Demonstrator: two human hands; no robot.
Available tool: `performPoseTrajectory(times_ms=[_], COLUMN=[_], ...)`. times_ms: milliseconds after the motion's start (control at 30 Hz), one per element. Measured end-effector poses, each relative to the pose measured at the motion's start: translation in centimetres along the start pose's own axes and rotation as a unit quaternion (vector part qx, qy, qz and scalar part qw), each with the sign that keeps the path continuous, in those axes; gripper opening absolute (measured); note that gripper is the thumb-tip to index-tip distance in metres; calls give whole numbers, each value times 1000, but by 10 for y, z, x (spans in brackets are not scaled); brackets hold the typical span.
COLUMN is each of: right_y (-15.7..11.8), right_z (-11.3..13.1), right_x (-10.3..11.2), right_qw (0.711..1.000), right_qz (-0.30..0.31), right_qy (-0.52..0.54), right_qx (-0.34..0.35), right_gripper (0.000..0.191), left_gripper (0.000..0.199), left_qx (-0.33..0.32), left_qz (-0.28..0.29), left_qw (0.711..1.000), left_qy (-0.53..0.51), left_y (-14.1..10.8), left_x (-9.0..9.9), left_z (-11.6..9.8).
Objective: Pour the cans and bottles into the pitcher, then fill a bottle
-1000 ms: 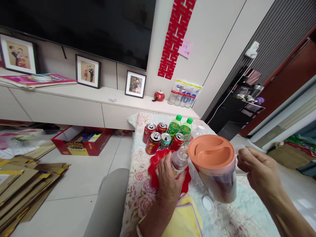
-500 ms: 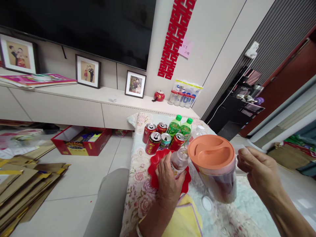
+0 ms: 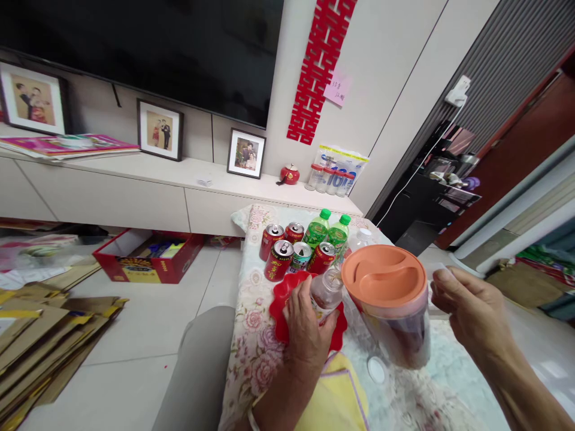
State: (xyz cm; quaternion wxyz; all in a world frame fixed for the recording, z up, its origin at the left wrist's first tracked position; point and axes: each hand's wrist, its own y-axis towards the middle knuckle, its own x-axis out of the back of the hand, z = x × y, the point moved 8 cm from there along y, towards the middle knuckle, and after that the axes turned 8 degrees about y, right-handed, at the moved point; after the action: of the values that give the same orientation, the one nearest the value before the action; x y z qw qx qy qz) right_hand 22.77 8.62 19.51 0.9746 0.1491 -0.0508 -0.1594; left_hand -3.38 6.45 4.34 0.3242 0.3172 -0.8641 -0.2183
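My left hand (image 3: 306,326) is wrapped round a clear plastic bottle (image 3: 330,287), which has no cap and stands over a red scalloped plate (image 3: 282,293). My right hand (image 3: 471,308) grips the handle of a clear pitcher (image 3: 395,329) with an orange lid (image 3: 386,275) and dark liquid inside. The pitcher leans towards the bottle, its lid edge close to the bottle's mouth. A white cap (image 3: 376,370) lies on the cloth below the pitcher. By my left wrist lies a yellow cloth (image 3: 336,398).
Behind the plate stand several drink cans (image 3: 279,261), two green-capped bottles (image 3: 338,233) and a white-capped clear bottle (image 3: 360,239). A flowered tablecloth (image 3: 251,317) covers the table. On the floor at left are a red box (image 3: 144,263) and flattened cardboard (image 3: 54,341).
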Motion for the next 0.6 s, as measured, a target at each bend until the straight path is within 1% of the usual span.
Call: performPoseTrajectory(times_ms=[133, 400, 600], right_y=[0, -1, -2], right_z=[2, 1, 3], right_x=[-1, -1, -1], right_qw=[1000, 1000, 1000], right_qz=[2, 0, -1], right_qy=[-6, 1, -3], right_qx=[1, -9, -9], right_gripper=[67, 67, 67], left_gripper=[79, 75, 80], left_qx=[0, -1, -2], left_qz=[2, -2, 2], left_qw=[1000, 1000, 1000], left_qy=[1, 5, -7], left_y=[0, 0, 0], left_x=[0, -1, -1], left_z=[0, 1, 1])
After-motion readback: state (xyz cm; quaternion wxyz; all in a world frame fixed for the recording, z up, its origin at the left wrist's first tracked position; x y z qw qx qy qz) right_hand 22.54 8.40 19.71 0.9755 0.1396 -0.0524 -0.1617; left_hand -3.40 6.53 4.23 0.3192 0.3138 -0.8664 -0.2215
